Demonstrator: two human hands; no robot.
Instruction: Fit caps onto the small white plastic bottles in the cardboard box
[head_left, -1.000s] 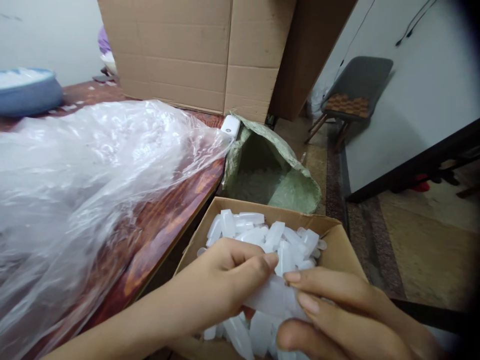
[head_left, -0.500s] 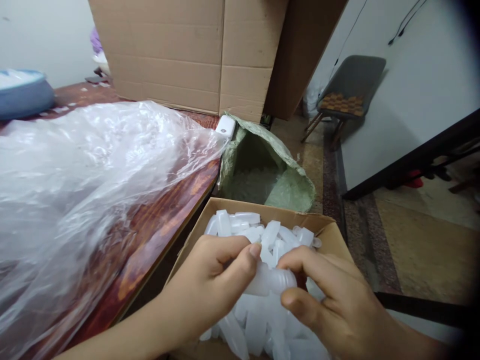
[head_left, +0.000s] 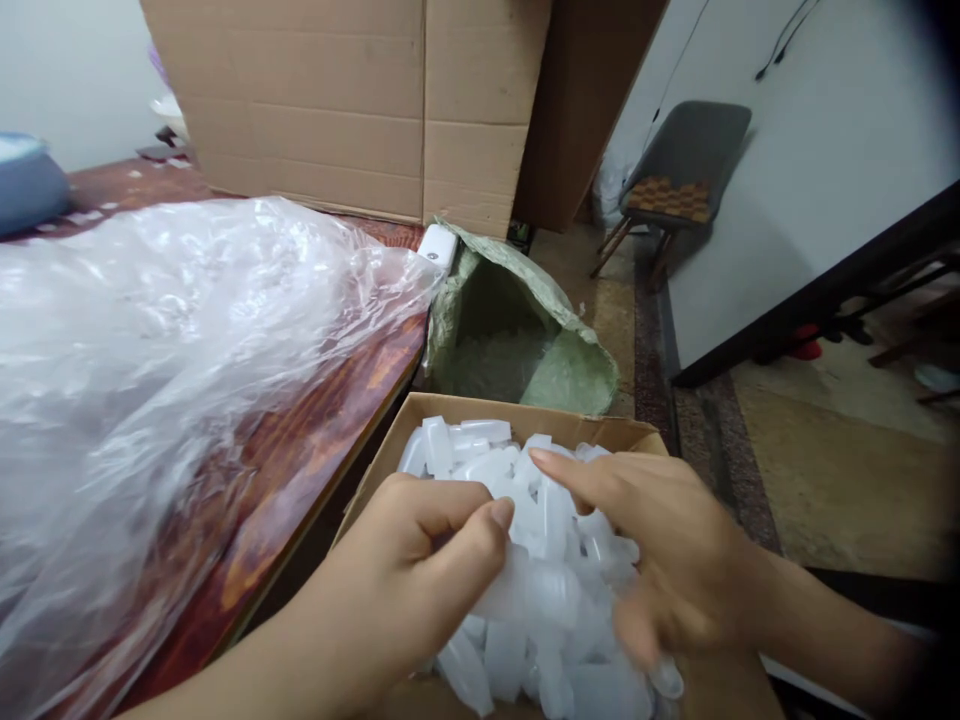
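My left hand [head_left: 431, 575] is closed around a translucent white plastic tube [head_left: 540, 592], whose rounded end points right. To the right of that tube, my right hand [head_left: 679, 550] is empty and slightly blurred. Its index finger and thumb are spread wide apart. Both hands are over a cardboard box [head_left: 517, 408] filled with a heap of similar translucent plastic pieces [head_left: 461, 665]. My hands and the held tube hide part of the heap.
Behind the box, a green woven sack [head_left: 574, 365] gapes open. A clear plastic sheet [head_left: 187, 290] covers much of the reddish wooden table [head_left: 337, 425] at left, with a white device [head_left: 437, 245] at its corner. A large cardboard panel [head_left: 322, 110] stands behind; a grey chair [head_left: 694, 150] is farther right.
My right hand has come off the tube's end and moved right, its fingers spreading. The left hand still grips the tube. The view has shifted slightly.
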